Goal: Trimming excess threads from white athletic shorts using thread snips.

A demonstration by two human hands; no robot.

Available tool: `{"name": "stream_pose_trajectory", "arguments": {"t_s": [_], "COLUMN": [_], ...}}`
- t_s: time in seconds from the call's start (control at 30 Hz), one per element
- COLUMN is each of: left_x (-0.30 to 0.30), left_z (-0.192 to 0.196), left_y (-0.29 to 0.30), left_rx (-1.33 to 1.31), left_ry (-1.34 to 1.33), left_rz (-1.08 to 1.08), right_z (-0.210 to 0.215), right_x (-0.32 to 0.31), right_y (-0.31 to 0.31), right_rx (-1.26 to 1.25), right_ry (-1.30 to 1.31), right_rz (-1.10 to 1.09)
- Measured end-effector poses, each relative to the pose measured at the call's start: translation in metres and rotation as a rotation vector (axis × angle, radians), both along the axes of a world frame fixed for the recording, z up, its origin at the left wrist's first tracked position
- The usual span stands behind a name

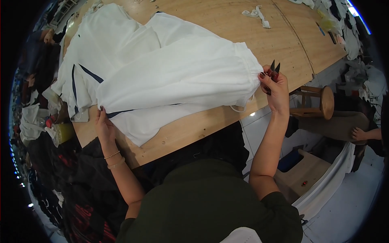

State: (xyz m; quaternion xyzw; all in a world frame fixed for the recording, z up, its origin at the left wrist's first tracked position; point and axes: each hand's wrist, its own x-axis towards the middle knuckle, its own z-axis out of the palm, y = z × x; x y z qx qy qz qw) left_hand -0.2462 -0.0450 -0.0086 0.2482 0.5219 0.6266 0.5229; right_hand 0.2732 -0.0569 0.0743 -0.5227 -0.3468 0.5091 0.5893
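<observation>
A white garment [170, 77] with dark navy trim lies spread on the wooden table [227, 24]. My left hand [104, 126] pinches its lower left corner at the table's near edge. My right hand [275, 90] grips the gathered waistband end of the garment at the right and also holds small dark thread snips [274, 69], blades pointing up. A white drawstring loop [240, 108] hangs below the waistband.
White fabric scraps [256, 15] lie at the table's far side. A round wooden stool [324, 102] stands to the right, with a low wooden seat [303, 173] nearer. Another person's foot [359, 133] shows at far right. Piles of dark and white clothes crowd the left.
</observation>
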Motion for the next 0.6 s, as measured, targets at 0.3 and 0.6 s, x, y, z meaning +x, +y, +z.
{"name": "stream_pose_trajectory", "arguments": {"t_s": [0.3, 0.6], "left_x": [0.038, 0.268], "left_z": [0.023, 0.128], "left_y": [-0.008, -0.006], "left_rx": [0.021, 0.526], "left_ry": [0.946, 0.771], "left_rz": [0.173, -0.638], "right_z": [0.024, 0.019], "right_x": [-0.019, -0.062], "right_y": [-0.007, -0.01], "right_rx": [0.048, -0.021], "right_ry": [-0.033, -0.122], "right_rz": [0.041, 0.026]}}
